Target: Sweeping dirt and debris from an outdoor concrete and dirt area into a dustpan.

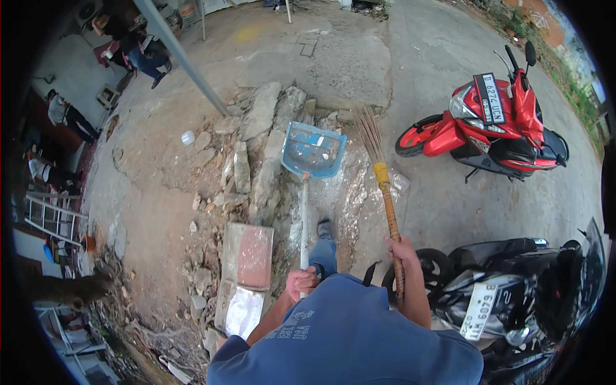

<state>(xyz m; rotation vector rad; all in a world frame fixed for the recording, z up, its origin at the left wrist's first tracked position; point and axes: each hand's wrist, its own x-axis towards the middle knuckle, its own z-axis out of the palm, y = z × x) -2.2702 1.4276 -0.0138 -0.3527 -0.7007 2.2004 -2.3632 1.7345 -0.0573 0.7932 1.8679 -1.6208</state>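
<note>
My left hand [302, 281] is closed round the pale handle of a long-handled dustpan. The blue pan [313, 153] of this dustpan is held out ahead, over broken concrete, with dirt and a few light scraps on it. In my right hand [402, 250] is a stick broom [389, 205], its brown handle wrapped in a criss-cross pattern with a yellow band below the bristles. The thin, stiff bristles [368, 131] point away from me, to the right of the pan. One of my shoes [325, 229] shows between the two handles.
A red motorbike [491, 125] stands to the right, a black one [513, 289] close by my right arm. Rubble and slabs [249, 173] run along the left, with a reddish board [255, 256] near me. A metal pole [183, 58] rises further off; several people are at far left.
</note>
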